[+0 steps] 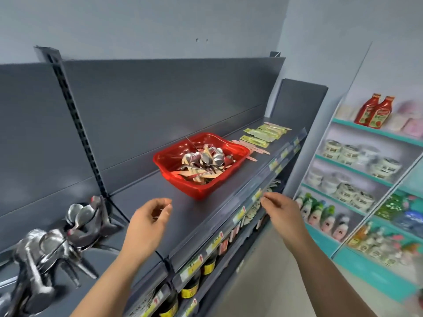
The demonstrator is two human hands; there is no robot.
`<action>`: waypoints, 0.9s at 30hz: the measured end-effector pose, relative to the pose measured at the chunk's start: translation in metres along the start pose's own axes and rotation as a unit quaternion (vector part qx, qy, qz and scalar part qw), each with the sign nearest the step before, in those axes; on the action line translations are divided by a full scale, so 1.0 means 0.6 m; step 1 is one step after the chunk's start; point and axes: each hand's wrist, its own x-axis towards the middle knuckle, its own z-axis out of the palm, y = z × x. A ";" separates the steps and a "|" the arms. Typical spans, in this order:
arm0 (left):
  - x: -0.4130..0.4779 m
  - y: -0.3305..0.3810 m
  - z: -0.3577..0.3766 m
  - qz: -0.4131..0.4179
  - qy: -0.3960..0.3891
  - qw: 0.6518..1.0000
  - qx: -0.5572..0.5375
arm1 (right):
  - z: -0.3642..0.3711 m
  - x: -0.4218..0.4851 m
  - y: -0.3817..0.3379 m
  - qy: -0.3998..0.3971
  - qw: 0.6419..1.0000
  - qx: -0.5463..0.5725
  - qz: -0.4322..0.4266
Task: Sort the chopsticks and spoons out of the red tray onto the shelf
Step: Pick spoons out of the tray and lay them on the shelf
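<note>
A red tray (170,156) stands on the dark grey shelf (146,188), holding several metal spoons (207,156) and wooden chopsticks (196,176) mixed together. To its right, sorted chopstick packets (263,133) lie in rows on the shelf. At the far left, piles of metal spoons (52,243) lie on the shelf. My left hand (148,223) hovers in front of the tray, fingers loosely curled, holding nothing. My right hand (280,210) hangs over the shelf's front edge, fingers curled, with nothing in it.
The shelf's clear price rail (231,209) runs along its front edge. Dark sauce bottles (194,284) fill the lower shelf. A teal shelf unit (366,179) at right carries ketchup bottles (375,113), tubs and other goods. A floor aisle lies between the two units.
</note>
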 end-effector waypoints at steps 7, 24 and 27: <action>0.183 -0.002 0.080 0.010 -0.053 0.998 0.044 | 0.034 0.181 -0.006 -0.040 0.999 -0.020 -0.029; 0.423 -0.043 0.206 0.039 -0.239 0.935 0.258 | 0.162 0.493 -0.017 -0.257 0.948 -0.155 -0.101; 0.440 -0.049 0.218 -0.002 -0.155 0.965 0.210 | 0.171 0.536 -0.015 -0.323 0.923 -0.180 -0.104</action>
